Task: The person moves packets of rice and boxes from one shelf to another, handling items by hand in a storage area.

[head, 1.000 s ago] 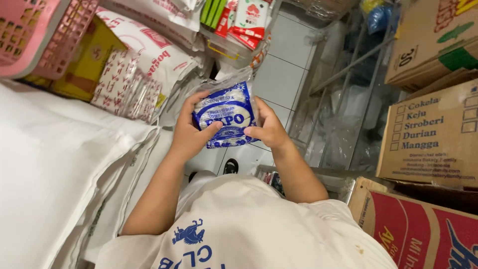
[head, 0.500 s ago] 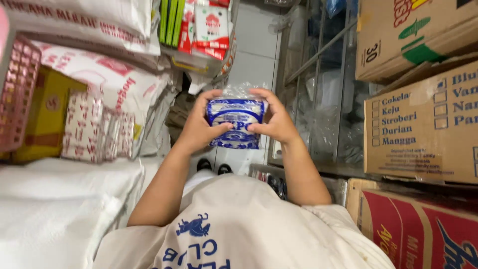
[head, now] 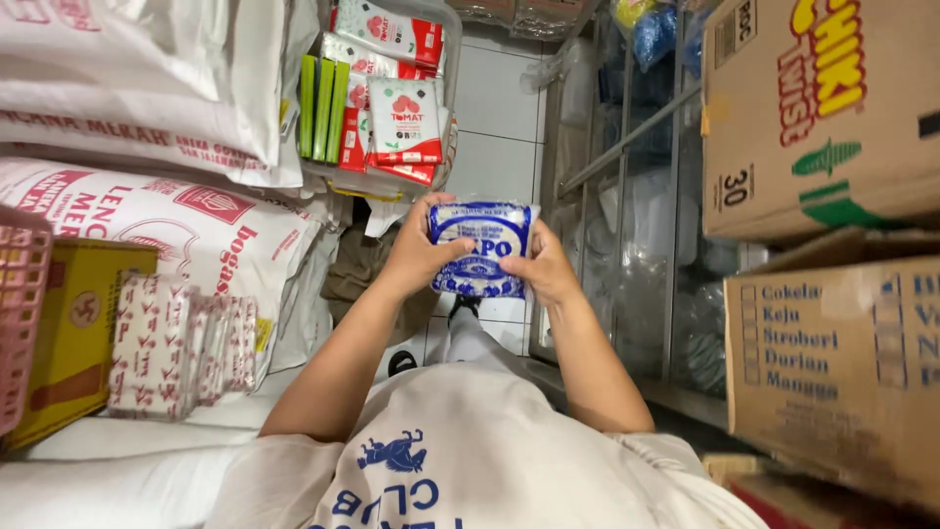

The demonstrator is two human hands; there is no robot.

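Blue-and-white plastic crinkles under my grip: from the head camera I see a small sealed packet (head: pixel 482 249) held up in front of my chest, above the tiled floor (head: pixel 494 118) of a narrow stockroom aisle. My left hand (head: pixel 423 247) wraps its left edge, thumb pressed across the printed face and fingers curled behind. My right hand (head: pixel 541 266) clamps the right edge the same way, thumb on the front. The pouch looks light and soft, its film probably slick, so I judge the firm side seams the safest places to hold, not the bulging middle. To my left lie white flour sacks (head: pixel 147 108) and a clear tub of red sachets (head: pixel 392 83); to my right stand cardboard cartons (head: pixel 832 362) by a metal shelf (head: pixel 627 137).
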